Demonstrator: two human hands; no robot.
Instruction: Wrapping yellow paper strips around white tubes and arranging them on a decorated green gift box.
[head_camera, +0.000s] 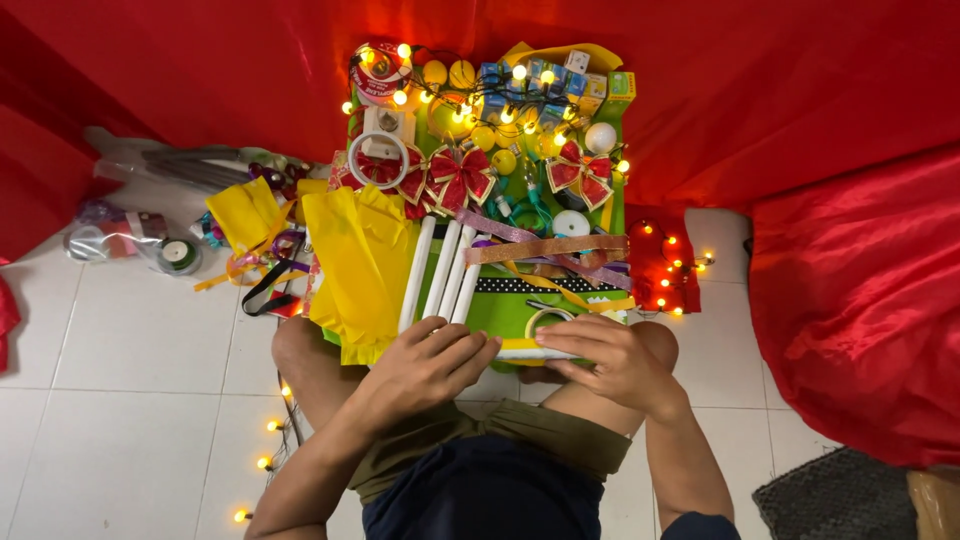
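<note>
Both hands low at knees: left hand (425, 362) curled, fingers on white tubes (440, 272); right hand (610, 355) closed on yellow ribbon strip (520, 350) over green board (510, 312). Yellow paper (360, 255) left, red bows (460, 178) farther, string lights (470, 105) beyond.

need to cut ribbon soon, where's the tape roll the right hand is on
In the head view, the tape roll lies low on the green board, under the right hand, right of the white tubes.

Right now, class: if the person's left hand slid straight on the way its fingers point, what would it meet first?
The left hand points right, toward the yellow-and-white paper roll under the right hand. It would probably meet that roll first, then the right hand's fingertips; depth is unclear.
</note>
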